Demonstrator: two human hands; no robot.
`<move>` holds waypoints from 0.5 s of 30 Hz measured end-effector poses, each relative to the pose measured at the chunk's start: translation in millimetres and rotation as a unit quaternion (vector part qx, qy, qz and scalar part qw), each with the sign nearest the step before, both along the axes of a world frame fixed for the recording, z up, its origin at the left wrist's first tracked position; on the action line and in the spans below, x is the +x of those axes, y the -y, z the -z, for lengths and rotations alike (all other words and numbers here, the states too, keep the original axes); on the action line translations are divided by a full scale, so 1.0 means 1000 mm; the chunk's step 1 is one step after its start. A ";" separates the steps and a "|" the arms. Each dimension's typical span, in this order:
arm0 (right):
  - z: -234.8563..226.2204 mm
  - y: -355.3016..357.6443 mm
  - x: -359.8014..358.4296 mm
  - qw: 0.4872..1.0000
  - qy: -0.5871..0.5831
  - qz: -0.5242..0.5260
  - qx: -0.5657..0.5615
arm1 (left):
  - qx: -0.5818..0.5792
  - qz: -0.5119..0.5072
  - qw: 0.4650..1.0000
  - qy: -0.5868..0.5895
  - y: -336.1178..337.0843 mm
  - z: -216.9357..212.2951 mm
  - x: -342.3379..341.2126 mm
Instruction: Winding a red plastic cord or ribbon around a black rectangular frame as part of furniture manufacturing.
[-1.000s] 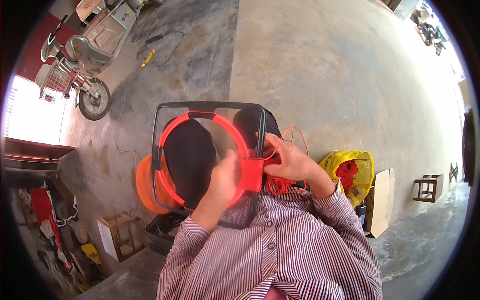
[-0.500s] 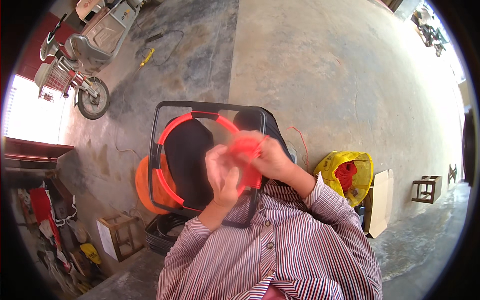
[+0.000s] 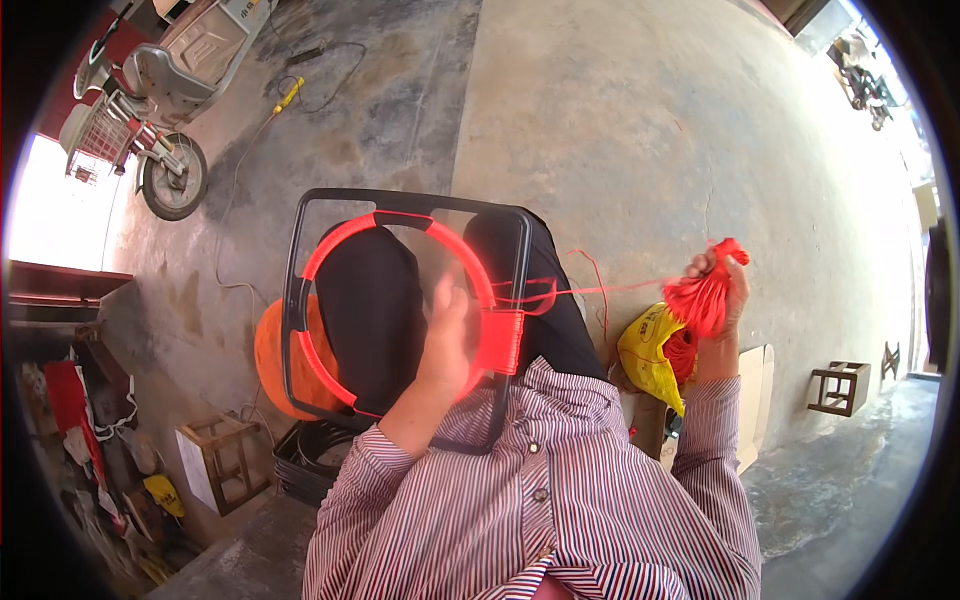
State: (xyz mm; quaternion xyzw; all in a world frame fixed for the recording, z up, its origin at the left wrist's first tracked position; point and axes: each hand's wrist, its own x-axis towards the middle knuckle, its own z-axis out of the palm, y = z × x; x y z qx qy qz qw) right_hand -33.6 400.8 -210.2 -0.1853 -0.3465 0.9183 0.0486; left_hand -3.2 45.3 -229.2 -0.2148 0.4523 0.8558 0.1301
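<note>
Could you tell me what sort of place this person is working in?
Probably a home yard or an open workshop floor. The concrete floor is bare and stained, a scooter is parked at its edge, and small wooden stools stand about. The person winds red cord onto a hoop there.

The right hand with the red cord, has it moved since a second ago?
Yes. The right hand has swung out to the person's right, away from the black frame, and now holds the red cord bundle above the yellow bag.
</note>
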 end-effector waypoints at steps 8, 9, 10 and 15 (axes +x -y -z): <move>0.011 0.089 0.009 0.944 0.012 -0.259 0.206 | 0.104 0.073 0.992 -0.019 0.007 -0.008 -0.001; -0.003 0.112 0.011 0.924 0.029 -0.307 0.224 | 0.119 0.066 0.990 -0.025 0.009 -0.009 0.000; -0.011 0.130 0.012 0.895 0.000 -0.352 0.272 | 0.113 0.071 0.991 -0.023 0.011 -0.011 0.000; 0.001 0.118 0.006 0.813 -0.027 -0.471 0.342 | 0.166 0.049 0.985 -0.018 0.015 -0.004 0.004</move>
